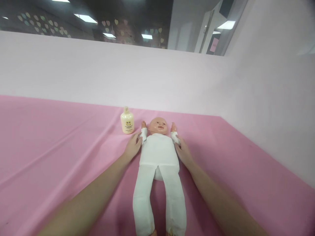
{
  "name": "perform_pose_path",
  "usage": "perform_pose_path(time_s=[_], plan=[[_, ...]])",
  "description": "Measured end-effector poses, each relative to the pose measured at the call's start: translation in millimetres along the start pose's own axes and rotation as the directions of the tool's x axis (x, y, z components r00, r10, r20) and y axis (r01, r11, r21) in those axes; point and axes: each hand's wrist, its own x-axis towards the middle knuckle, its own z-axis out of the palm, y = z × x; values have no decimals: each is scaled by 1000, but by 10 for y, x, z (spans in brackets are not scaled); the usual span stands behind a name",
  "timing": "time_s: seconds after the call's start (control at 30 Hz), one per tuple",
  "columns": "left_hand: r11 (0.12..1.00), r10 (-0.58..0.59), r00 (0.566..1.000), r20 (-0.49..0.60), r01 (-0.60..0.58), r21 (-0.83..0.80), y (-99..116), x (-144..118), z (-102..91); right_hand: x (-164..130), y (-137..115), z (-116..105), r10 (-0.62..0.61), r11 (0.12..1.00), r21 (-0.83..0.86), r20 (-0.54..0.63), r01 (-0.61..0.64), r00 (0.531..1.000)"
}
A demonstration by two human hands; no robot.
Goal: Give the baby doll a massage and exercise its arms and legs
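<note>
A baby doll (159,150) with a white cloth body lies on its back, its head at the far end and its legs toward me. Both its arms are bent up beside the head. On the left, my left hand (133,144) is closed around the doll's arm, just below the white cuff. My right hand (184,151) holds the other arm in the same way, its fingers partly hidden by the sleeve. Just beyond my left hand stands a pale yellow bottle (127,123), upright and with a dark printed label.
The doll and bottle rest on a pink cloth (73,141) with soft folds. A white wall (118,75) rises behind it, and another stands along the right side. Above the back wall, a dark window (133,19) shows ceiling lights and heart-shaped stickers.
</note>
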Motion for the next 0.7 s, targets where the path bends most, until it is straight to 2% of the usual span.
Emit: perform_pose_path(time_s=[0.2,0.3,0.4,0.53,0.7], plan=[[992,-32,998,63,24,127,22,1,-45,-7,-45,-24,54,997,-65,35,-52,998],[989,-47,994,99,32,147,30,1,-61,-9,-48,-36,114,991,-76,33,-111,993],[989,-47,995,89,34,145,37,3,-67,-4,-30,-41,135,988,-82,28,-133,990],[995,-49,995,81,42,90,26,-2,-68,12,25,-25,133,990,-47,21,-132,991],[994,-66,996,63,71,-77,-4,-20,-55,42,100,0,158,987,24,2,-158,987]])
